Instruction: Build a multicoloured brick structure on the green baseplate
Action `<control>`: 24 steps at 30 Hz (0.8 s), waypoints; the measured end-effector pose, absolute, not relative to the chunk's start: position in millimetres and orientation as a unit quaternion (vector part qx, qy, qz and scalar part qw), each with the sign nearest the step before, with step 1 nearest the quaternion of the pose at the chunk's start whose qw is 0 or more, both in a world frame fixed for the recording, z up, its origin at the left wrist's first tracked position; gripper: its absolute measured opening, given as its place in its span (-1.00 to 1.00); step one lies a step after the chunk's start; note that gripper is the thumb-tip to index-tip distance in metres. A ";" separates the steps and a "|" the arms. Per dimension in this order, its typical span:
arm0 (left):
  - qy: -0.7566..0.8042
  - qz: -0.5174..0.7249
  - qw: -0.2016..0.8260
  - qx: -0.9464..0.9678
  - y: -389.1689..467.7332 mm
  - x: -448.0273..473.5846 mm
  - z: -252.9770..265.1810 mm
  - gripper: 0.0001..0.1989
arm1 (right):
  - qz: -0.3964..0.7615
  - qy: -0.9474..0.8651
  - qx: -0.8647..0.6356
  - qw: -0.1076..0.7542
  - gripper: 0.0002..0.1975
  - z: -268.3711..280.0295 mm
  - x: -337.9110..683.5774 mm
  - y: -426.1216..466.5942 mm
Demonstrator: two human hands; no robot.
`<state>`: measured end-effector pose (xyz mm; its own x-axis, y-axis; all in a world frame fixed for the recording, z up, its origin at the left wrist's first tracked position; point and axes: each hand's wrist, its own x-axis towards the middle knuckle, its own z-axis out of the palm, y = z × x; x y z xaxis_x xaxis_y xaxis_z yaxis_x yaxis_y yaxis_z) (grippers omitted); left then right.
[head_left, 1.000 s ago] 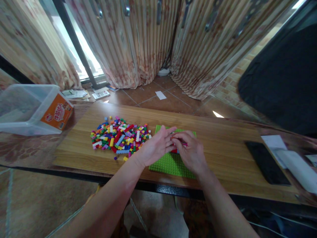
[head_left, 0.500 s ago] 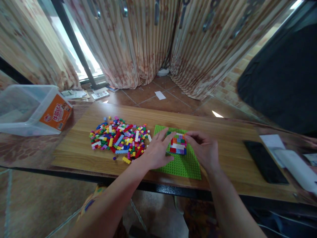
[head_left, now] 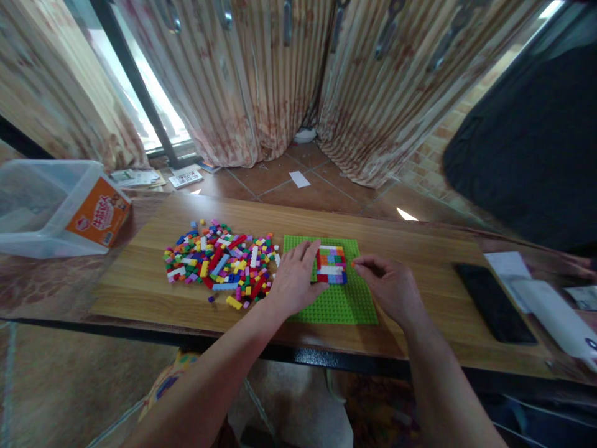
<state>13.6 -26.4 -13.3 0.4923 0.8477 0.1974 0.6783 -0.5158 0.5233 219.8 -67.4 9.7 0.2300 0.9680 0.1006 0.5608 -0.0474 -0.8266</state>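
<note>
A green studded baseplate (head_left: 349, 305) lies on the wooden board. On it stands a block of bricks (head_left: 332, 264) in red, white, blue, orange and purple rows. My left hand (head_left: 296, 277) rests over the plate's left part, fingers stretched out, thumb and fingertips along the block's left side. Off the block's right side, my right hand (head_left: 389, 283) pinches a small orange brick (head_left: 354, 264) between thumb and fingertip, above the plate's right edge. Left of the plate spreads a pile of loose bricks (head_left: 224, 261) in many colours.
A clear plastic bin (head_left: 51, 233) with an orange label stands at the far left. To the right, a black phone-like slab (head_left: 494, 305) lies beside a white object (head_left: 555, 311) and papers. Curtains (head_left: 280, 93) hang behind the wooden board (head_left: 135, 280).
My right hand has drawn away rightward from the block, with the orange brick now showing in its pinch. The baseplate has turned slightly. My left hand stays beside the block.
</note>
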 end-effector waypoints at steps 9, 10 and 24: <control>0.452 0.223 0.191 0.842 -26.6 14.2 -14.1 -0.17 | 0.237 -0.588 -0.693 0.343 -0.84 0.1 209.6 -63.7; 0.451 0.222 0.191 0.843 -26.8 14.2 -14.1 -0.17 | 0.239 -0.584 -0.694 0.347 -0.85 -1.2 209.6 -62.9; 0.446 0.204 0.209 0.846 -26.7 11.7 -11.8 -0.22 | 0.356 -0.490 -0.682 0.409 -0.75 -6.3 216.5 -59.6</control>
